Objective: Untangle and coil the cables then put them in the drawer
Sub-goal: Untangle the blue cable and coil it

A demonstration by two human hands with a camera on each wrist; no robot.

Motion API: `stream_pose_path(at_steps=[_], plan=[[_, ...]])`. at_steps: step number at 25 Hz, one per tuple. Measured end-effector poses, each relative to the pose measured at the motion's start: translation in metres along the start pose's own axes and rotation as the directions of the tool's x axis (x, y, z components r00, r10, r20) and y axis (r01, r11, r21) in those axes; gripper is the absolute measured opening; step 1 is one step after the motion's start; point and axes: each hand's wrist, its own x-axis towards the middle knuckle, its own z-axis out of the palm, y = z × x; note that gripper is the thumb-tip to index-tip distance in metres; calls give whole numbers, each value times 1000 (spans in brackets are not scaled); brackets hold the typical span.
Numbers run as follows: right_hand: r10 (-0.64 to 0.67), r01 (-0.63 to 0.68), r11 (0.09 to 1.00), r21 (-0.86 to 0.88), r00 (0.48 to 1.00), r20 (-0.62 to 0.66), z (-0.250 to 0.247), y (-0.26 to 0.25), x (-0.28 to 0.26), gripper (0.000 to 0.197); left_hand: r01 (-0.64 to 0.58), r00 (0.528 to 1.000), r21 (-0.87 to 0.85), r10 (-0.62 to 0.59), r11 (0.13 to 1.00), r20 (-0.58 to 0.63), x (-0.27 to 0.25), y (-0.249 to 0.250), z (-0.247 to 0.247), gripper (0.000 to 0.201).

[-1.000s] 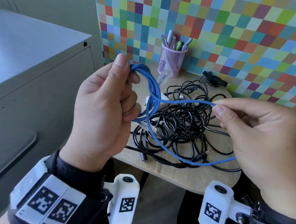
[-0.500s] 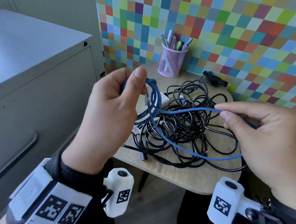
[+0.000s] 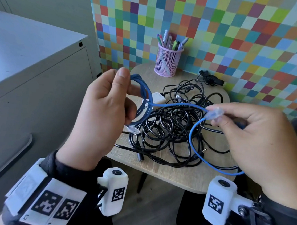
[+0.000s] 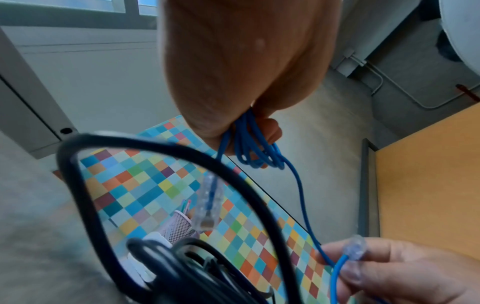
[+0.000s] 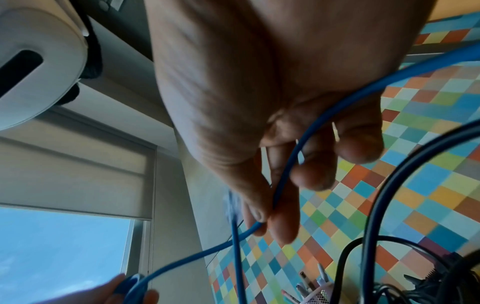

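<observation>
My left hand grips several coiled loops of a blue network cable above the small wooden table; the loops hang from its fingers. One clear plug dangles below the coil. My right hand pinches the same cable near its other clear plug, and the blue cable runs across its fingers. A free loop of blue cable sags under the right hand. A tangle of black cables lies on the table beneath both hands.
A pink mesh pen cup stands at the table's back by the chequered wall. A white adapter and a black plug lie among the cables. A grey metal cabinet with a handle recess stands at the left.
The right hand has slid along the blue cable to its clear plug end. The left hand has lowered slightly with the coil, and the slack loop is shorter.
</observation>
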Motion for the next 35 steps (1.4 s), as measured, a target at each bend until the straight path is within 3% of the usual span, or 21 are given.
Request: stream_pose_path(at_steps=[2, 6, 9, 11, 15, 18, 23, 26, 28, 31, 35], plan=[[9, -5, 998, -66, 998, 54, 5, 1, 1, 36, -1, 1000, -122, -1, 993, -14, 1, -1, 3, 42], [-159, 157, 973, -168, 987, -2, 7, -5, -2, 59, -4, 1000, -163, 6, 987, 10, -2, -2, 8, 42], [-229, 211, 970, 125, 961, 153, 1, -23, -2, 74, -11, 1000, -143, 9, 990, -13, -4, -4, 9, 38], [-251, 179, 926, 332, 949, 189, 3, -32, -2, 61, -8, 1000, -143, 6, 990, -15, -5, -2, 10, 37], [-320, 299, 924, 237, 946, 54, 22, -37, -11, 19, -5, 1000, -199, 3, 980, -11, -7, 3, 12, 41], [-273, 253, 916, 313, 962, 23, 28, -28, -12, 20, 18, 1000, -242, -20, 970, -3, -7, 7, 11, 44], [-318, 331, 939, 95, 940, -127, 36, -16, -6, 20, 142, 986, -428, -88, 893, 143, -11, 13, 12, 35], [-248, 282, 928, 241, 955, -162, 49, -19, -9, 19, 176, 975, -546, -69, 819, 211, -14, 14, 16, 33], [-162, 188, 877, 441, 982, -96, 58, -27, -14, 15, 167, 976, -568, -53, 806, 212, -17, 14, 20, 34], [-118, 100, 809, 580, 993, -6, 68, -30, -17, 17, 147, 982, -541, -56, 828, 182, -20, 13, 26, 38], [-185, -44, 528, 848, 969, 165, 66, -28, -20, 26, 129, 989, -485, -75, 865, 128, -19, 13, 26, 39]])
